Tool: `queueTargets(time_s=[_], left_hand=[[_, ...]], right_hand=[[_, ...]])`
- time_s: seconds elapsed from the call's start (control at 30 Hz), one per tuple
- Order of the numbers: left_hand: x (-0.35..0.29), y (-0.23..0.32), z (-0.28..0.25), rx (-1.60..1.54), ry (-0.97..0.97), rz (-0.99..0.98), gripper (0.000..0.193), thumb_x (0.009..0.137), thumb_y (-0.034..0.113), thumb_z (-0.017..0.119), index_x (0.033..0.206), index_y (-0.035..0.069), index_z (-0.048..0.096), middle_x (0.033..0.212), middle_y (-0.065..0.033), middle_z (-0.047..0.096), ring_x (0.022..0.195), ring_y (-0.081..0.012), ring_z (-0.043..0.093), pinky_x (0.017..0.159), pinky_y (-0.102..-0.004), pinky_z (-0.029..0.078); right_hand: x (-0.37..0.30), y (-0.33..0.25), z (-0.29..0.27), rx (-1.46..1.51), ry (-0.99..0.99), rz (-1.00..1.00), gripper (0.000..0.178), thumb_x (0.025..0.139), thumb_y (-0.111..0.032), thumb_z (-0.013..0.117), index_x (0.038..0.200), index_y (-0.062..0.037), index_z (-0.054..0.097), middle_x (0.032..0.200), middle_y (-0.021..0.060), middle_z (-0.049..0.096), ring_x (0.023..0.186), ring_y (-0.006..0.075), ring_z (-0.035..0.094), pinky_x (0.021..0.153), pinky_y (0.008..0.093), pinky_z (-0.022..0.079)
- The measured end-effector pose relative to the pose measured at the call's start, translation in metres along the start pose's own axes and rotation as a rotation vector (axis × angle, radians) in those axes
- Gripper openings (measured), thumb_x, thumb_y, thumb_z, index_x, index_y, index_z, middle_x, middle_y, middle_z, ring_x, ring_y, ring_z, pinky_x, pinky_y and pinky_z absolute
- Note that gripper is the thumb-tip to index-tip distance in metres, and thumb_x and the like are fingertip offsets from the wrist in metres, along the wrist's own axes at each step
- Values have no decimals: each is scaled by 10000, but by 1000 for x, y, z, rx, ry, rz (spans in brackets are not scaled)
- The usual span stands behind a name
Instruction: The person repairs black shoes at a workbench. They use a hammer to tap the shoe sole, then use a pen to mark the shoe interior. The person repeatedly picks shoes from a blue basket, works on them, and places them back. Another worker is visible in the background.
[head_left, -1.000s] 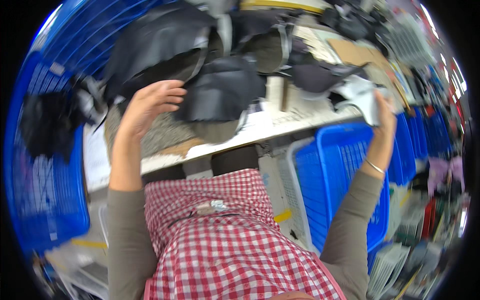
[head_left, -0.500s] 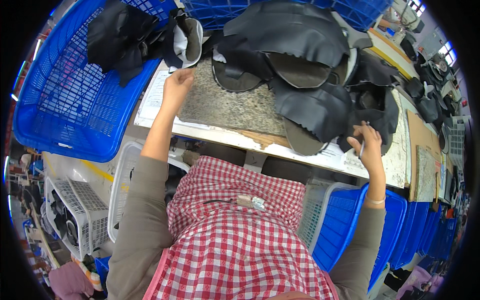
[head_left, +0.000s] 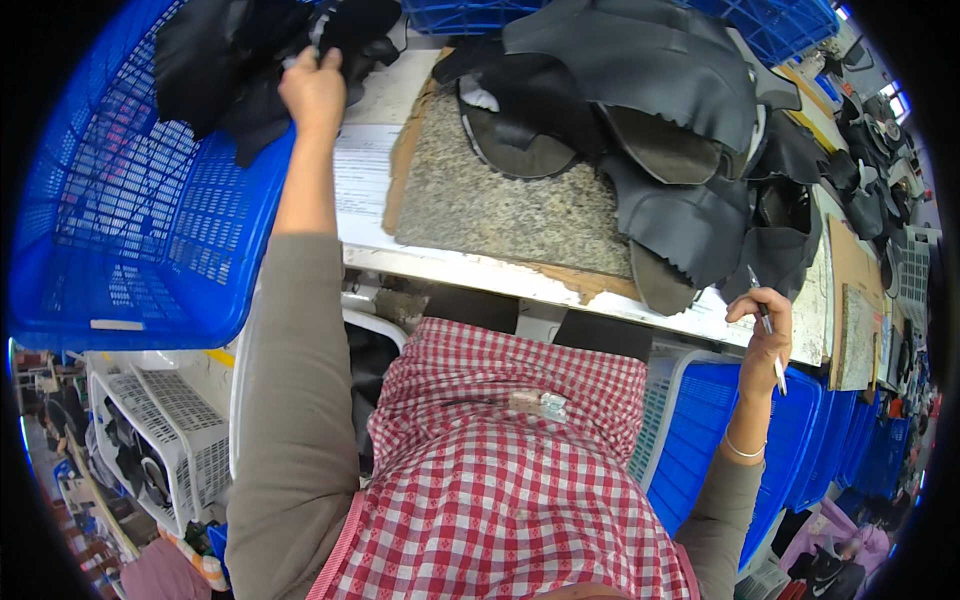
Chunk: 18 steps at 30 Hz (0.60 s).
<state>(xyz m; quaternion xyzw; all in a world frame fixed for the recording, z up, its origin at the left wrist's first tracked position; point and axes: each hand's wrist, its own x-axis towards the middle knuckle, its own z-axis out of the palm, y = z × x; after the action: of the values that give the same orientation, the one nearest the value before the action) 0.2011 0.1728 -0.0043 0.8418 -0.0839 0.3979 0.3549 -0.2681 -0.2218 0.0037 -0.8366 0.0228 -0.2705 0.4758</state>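
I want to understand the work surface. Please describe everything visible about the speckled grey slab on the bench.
The speckled grey slab looks like granite: flat, roughly rectangular, with a brownish board showing along its left and lower edges. It lies on the white bench, directly ahead of the person. Black leather-like pieces and dark oval soles cover its far and right parts. Neither hand touches it.

Left hand: half a second ago it rests on the speckled stone slab; now it reaches further left and up — fingers closed on a black leather piece at the rim of the blue basket
Right hand: no longer pressed on the black leather pile; it sits drawn back at the bench edge — holding a pen
View: swung leftward; more of the basket shows
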Motion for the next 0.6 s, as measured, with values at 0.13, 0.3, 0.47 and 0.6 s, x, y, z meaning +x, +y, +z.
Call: queueTargets(time_s=[0.13, 0.3, 0.47, 0.6], left_hand=[[14, 32, -101, -502, 301, 79, 164, 908, 112, 769, 876, -42, 721, 700, -40, 695, 639, -73, 545, 608, -274, 461], [24, 146, -131, -716, 444, 482, 66, 923, 45, 764, 968, 1, 786, 858, -36, 782, 724, -79, 698, 626, -193, 489], [19, 287, -90, -860, 322, 784, 215, 945, 23, 704, 1144, -60, 711, 1021, -88, 747, 903, -155, 694, 827, -277, 544], [-5, 407, -5, -1157, 63, 1169, 346, 898, -147, 540, 1153, 6, 718, 1058, -166, 751, 951, -252, 730, 853, -350, 573]], right_hand=[[23, -24, 59, 96, -42, -153, 696, 1057, -629, 365, 1165, 24, 579, 933, 148, 680, 878, 214, 649, 837, 358, 514], [58, -50, 91, -44, -120, -569, 545, 1074, -525, 426, 1141, -32, 646, 997, 120, 749, 983, 281, 650, 907, 408, 479], [52, -66, 64, -240, 202, -733, 483, 1085, -471, 429, 1168, -41, 633, 1093, 141, 760, 1053, 281, 630, 1004, 424, 436], [38, -61, 6, -508, 593, -591, 343, 1083, -293, 452, 1217, -5, 582, 1270, 224, 677, 1152, 297, 609, 1078, 418, 397]])
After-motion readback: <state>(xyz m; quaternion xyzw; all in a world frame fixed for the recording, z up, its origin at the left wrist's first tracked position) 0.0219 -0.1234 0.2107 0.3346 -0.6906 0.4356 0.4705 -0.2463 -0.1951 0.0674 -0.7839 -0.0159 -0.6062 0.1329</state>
